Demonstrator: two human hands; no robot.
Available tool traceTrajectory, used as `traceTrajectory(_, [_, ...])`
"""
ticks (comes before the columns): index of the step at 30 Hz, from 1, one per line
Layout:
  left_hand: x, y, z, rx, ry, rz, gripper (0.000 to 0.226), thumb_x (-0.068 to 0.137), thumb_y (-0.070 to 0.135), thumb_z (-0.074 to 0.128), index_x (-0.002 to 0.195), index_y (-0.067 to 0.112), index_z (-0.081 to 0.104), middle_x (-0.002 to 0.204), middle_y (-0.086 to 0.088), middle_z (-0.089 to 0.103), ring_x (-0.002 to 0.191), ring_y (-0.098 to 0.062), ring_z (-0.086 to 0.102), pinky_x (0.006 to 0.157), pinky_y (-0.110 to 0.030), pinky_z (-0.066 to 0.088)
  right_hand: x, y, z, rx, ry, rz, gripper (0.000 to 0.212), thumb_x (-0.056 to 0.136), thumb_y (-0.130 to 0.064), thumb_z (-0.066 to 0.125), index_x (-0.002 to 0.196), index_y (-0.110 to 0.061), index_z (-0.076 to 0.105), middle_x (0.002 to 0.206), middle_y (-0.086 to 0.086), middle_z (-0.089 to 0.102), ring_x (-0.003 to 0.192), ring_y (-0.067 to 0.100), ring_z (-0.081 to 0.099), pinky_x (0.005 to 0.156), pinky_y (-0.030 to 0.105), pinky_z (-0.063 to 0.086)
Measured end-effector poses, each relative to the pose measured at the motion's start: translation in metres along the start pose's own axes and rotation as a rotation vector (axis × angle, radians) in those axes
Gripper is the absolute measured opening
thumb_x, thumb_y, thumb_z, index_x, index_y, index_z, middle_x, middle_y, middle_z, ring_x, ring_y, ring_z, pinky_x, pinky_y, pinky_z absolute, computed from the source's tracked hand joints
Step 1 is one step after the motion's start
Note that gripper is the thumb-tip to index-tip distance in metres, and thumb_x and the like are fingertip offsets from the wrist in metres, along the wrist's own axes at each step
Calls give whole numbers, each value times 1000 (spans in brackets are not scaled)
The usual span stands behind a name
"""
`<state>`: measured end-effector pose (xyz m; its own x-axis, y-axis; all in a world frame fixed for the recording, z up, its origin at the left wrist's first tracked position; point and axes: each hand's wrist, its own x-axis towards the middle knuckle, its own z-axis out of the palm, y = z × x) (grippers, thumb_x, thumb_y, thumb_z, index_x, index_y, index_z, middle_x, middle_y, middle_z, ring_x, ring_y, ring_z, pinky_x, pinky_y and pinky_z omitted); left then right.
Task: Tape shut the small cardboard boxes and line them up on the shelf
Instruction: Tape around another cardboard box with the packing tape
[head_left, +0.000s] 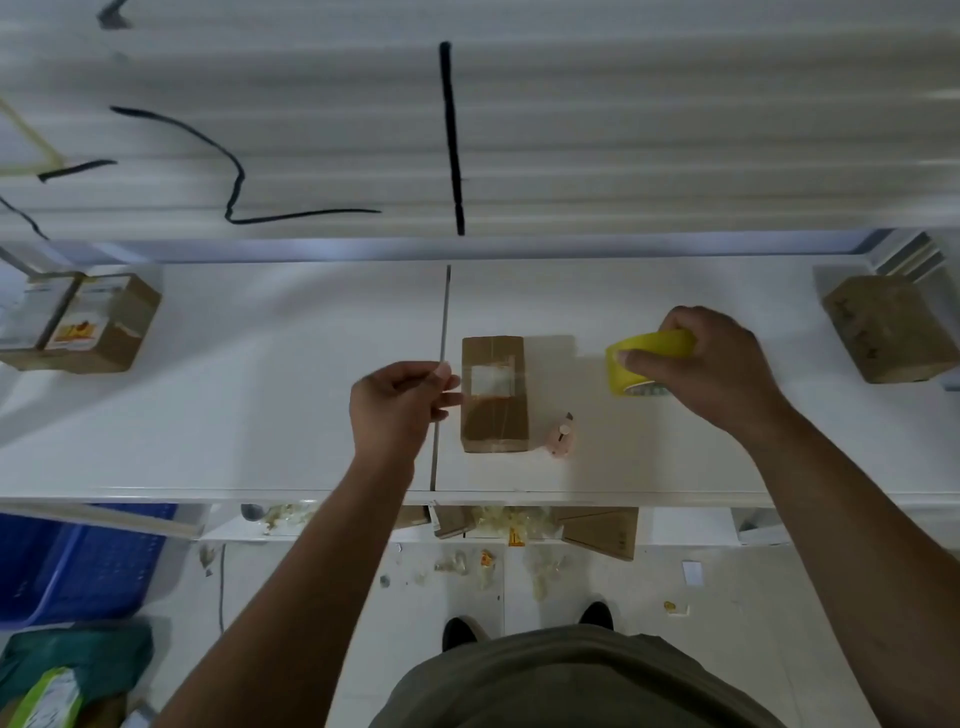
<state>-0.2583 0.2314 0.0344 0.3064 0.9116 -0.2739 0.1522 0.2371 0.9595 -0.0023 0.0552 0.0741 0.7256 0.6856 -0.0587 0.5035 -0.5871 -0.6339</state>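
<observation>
A small brown cardboard box with a white label lies in the middle of the white shelf. Clear tape stretches over it from the yellow tape roll, which my right hand grips just right of the box. My left hand pinches the free end of the tape at the box's left edge. A small pink cutter lies right beside the box at its near right corner.
Labelled cardboard boxes stand at the shelf's far left and another brown box at the far right. A blue crate sits on the floor at left. Tape scraps and flat cardboard litter the floor below the shelf edge.
</observation>
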Motion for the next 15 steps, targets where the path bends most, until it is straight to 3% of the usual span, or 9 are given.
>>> traceTrajectory(3, [27,2,-8,144,-31,-33,3,96,16,80,95,15,82,84,1,83,76,-17,82,62,-23,61,8,-2,21,66,-120,77,49,78,-55,85,80,-12,60,82,4,60,84,29,61,68,35,44])
traceTrajectory(7, [54,-8,-8,239,-19,-88,4,95,14,81,94,11,82,83,0,83,73,-16,82,63,-24,57,21,-5,42,-104,-135,49,58,65,-76,66,79,-20,57,82,-3,60,90,27,60,84,44,48])
traceTrajectory(10, [63,-22,-4,298,-11,-86,6,93,10,81,88,13,82,84,-1,83,68,-15,81,57,-19,59,31,2,53,-213,-160,70,57,72,-77,71,81,-23,55,85,-7,58,99,28,58,87,42,43])
traceTrajectory(15, [70,-46,11,341,10,-143,19,93,4,79,78,16,79,82,-1,81,67,-18,81,80,-37,67,38,10,73,-405,-132,44,60,81,-74,69,107,-21,63,115,3,65,122,31,52,89,43,32])
